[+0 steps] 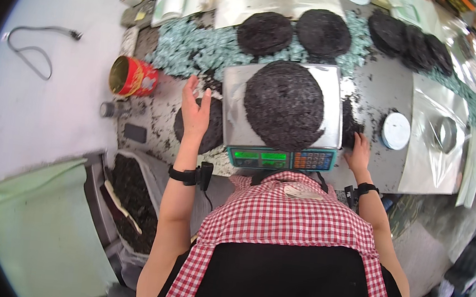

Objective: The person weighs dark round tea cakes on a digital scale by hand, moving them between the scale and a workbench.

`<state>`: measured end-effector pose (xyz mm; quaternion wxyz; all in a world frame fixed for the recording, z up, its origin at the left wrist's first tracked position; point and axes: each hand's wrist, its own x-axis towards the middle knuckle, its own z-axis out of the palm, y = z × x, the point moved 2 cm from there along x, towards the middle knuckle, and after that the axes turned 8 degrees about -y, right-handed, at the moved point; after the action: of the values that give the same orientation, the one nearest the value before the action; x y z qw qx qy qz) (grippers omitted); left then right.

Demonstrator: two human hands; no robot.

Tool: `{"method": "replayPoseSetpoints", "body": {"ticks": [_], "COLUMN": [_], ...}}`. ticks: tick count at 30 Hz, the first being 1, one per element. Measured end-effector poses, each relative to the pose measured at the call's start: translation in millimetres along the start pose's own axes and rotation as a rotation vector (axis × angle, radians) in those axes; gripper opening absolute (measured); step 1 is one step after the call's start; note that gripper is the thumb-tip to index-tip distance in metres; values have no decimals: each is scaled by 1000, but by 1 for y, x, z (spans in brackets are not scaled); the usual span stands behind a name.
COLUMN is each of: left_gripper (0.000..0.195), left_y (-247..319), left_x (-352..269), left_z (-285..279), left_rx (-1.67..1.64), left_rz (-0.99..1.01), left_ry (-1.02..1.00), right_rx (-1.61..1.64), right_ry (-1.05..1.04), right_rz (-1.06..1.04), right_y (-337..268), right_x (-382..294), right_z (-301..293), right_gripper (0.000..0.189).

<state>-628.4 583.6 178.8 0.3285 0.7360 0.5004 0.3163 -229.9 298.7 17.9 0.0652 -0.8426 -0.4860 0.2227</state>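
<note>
A digital counter scale (228,121) with a steel platform and lit green displays stands before me. On its platform lies a round dark cake (286,105), apparently dried seaweed. My left hand (196,115) is left of the scale, fingers apart and holding nothing. Beneath or just beyond it, another dark cake (212,130) rests on the table, partly covered by the hand. To the scale's right, my right hand (358,154) has its fingertips at a small heap of loose dark scraps (351,124). Whether those fingers pinch any scraps cannot be made out.
Two dark cakes (264,33) lie behind the scale on bluish-green flakes (192,48); several more (387,33) overlap at back right. A red tin (134,77), a jar (114,110), a round white lid (396,131), tape (445,134) on plastic film and a lined bin (133,194) surround me.
</note>
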Motion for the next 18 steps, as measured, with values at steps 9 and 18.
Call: {"method": "replayPoseSetpoints", "body": {"ticks": [9, 18], "left_gripper": [75, 95], "left_y": [38, 72], "left_x": [-5, 15], "left_z": [24, 184], "left_rx": [68, 86], "left_rz": [95, 292], "left_ry": [-413, -366], "right_rx": [407, 1829], "right_ry": [198, -72], "right_rz": [79, -24], "right_y": [28, -49], "right_x": [11, -15], "right_z": [-38, -96], "right_gripper": [33, 40]}}
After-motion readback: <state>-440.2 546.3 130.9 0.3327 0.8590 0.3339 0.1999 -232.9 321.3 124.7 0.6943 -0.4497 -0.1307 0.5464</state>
